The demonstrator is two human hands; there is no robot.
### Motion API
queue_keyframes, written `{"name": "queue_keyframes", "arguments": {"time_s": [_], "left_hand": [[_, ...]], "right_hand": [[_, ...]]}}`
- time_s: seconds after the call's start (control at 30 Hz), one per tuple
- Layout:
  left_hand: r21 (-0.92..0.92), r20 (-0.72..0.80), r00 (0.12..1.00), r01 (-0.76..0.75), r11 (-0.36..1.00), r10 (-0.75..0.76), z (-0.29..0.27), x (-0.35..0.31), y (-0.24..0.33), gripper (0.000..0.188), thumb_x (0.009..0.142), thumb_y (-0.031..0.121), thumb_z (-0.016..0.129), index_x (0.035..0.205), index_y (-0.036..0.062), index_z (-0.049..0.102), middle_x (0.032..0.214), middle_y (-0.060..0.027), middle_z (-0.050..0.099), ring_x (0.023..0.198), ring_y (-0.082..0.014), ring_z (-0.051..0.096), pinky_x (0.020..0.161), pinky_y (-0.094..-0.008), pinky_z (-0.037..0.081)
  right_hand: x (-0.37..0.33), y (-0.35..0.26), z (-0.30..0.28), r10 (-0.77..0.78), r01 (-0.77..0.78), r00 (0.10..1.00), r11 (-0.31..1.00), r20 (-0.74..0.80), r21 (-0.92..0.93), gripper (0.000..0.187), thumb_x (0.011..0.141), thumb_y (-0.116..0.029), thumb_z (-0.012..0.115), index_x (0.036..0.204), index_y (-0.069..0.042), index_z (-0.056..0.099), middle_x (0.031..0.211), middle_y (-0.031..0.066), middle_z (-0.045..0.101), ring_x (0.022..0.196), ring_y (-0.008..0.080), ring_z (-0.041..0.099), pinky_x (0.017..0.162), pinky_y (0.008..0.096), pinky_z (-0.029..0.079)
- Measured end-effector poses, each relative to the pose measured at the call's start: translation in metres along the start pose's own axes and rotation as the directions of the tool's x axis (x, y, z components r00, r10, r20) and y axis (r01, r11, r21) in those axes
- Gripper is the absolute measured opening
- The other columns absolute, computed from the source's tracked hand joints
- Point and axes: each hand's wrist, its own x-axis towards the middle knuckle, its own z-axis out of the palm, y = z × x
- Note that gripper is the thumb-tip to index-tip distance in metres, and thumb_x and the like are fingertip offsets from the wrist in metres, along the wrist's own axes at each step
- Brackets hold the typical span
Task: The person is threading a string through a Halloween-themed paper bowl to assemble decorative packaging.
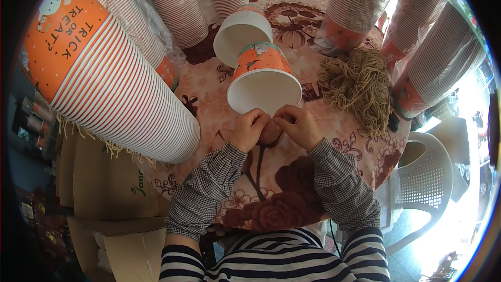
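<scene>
- I see my left hand (249,128) and my right hand (298,125) drawn together near the middle of the counter (292,188), fingertips almost touching.
- Both grips are narrow, fingers curled and pinching at the rim of the nearer paper cup (263,81); I cannot tell whether a strand is caught between them.
- That cup is orange outside and white inside, lying on its side with its mouth toward me, its lower rim right at my fingers.
- A second cup (241,34) lies just behind it toward the far edge, also on its side, mouth open to me.
- A heap of tan string (360,89) sits toward the right edge, near my right hand but apart from it.
- A tall stack of orange-striped cups (115,83) leans across the left edge; wrapped stacks (438,57) stand along the far right.
- A white plastic chair (430,177) stands off the right edge, cardboard boxes (109,188) off the left.
</scene>
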Motion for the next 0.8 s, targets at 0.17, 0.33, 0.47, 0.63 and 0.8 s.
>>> {"name": "queue_keyframes", "arguments": {"time_s": [0.17,0.33,0.47,0.63,0.8], "left_hand": [[0.083,-0.015,0.998,-0.065,0.994,0.066,0.000,-0.001,0.002,0.012,0.095,0.010,0.056,0.091,0.0002,0.061,0.079,-0.0001,0.061,0.070,-0.0064,0.054,0.064,-0.0204,0.045],[0.046,-0.006,1.000,-0.017,0.999,0.018,-0.001,-0.001,0.004,0.007,0.091,0.007,0.060,0.090,0.0005,0.060,0.080,-0.0005,0.062,0.072,-0.0065,0.056,0.067,-0.0212,0.047],[0.100,0.016,0.999,-0.042,0.994,0.040,-0.003,-0.002,0.009,0.008,0.089,0.007,0.063,0.091,0.0002,0.060,0.081,-0.0008,0.062,0.074,-0.0066,0.057,0.069,-0.0209,0.047],[-0.009,0.013,0.997,-0.071,0.997,0.071,-0.002,0.001,0.004,0.011,0.089,0.010,0.065,0.089,0.0000,0.061,0.081,-0.0018,0.063,0.075,-0.0076,0.058,0.070,-0.0213,0.048],[-0.045,-0.050,0.997,-0.053,0.998,0.050,-0.006,0.003,0.003,0.030,0.096,0.028,0.059,0.087,-0.0001,0.062,0.079,-0.0029,0.063,0.070,-0.0080,0.058,0.063,-0.0216,0.049]], "right_hand": [[-0.002,-0.010,-0.001,0.012,-0.012,1.000,0.994,-0.005,-0.109,0.016,0.084,-0.015,0.066,0.093,-0.003,0.065,0.064,0.0094,0.063,0.056,0.0166,0.059,0.055,0.0306,0.047],[-0.003,-0.012,-0.002,-0.021,0.018,1.000,0.994,-0.020,-0.108,0.014,0.085,-0.014,0.066,0.093,-0.003,0.065,0.067,0.0084,0.063,0.060,0.0150,0.060,0.058,0.0292,0.048],[-0.003,-0.016,-0.006,0.029,-0.027,0.999,0.995,0.026,-0.099,0.015,0.085,-0.015,0.065,0.093,-0.003,0.064,0.071,0.0130,0.067,0.064,0.0207,0.065,0.061,0.0325,0.051],[-0.001,-0.006,-0.004,-0.021,0.022,1.000,0.998,0.018,-0.053,0.014,0.085,-0.014,0.065,0.093,-0.002,0.066,0.065,0.0067,0.062,0.059,0.0126,0.059,0.057,0.0280,0.047],[-0.001,-0.009,-0.005,0.012,-0.011,1.000,0.997,0.015,-0.075,0.013,0.087,-0.013,0.065,0.092,-0.001,0.066,0.063,0.0011,0.059,0.057,0.0060,0.054,0.054,0.0241,0.043]]}}
